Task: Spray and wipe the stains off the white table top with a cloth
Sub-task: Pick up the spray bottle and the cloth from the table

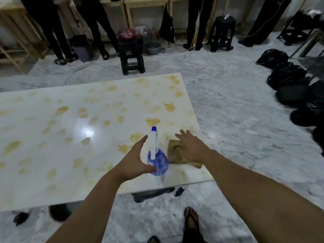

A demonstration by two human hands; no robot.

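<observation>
A sandalled foot [191, 218] stands on the mottled grey marble floor [236, 106], just short of the table's near edge. Close to the near right corner of the glossy white table top [52, 137], a spray bottle [156, 159] stands upright: a rounded, translucent blue body, a slim white neck and a blue nozzle cap. The left hand [134, 159] curves beside the bottle with fingers spread wide, thumb tip at the blue body, not closed around it. The right hand [190, 145] lies flat with fingers extended, palm down on a tan, folded cloth [177, 155] that rests just right of the bottle, near the right edge; it presses the cloth rather than grasping it. Yellow-brown stains [152, 121], blotchy and ragged, scatter across the whole top out to the far right corner, and a bright lamp glare shows left of the bottle. Beyond the far edge a black plastic stool [131, 55] stands on the floor, with a grey basin [153, 47] and a dark bin [82, 48] near it. Black sacks [289, 79] pile up along the right. Several people's dark-trousered legs [98, 27] stand before pale wooden frames at the back.
</observation>
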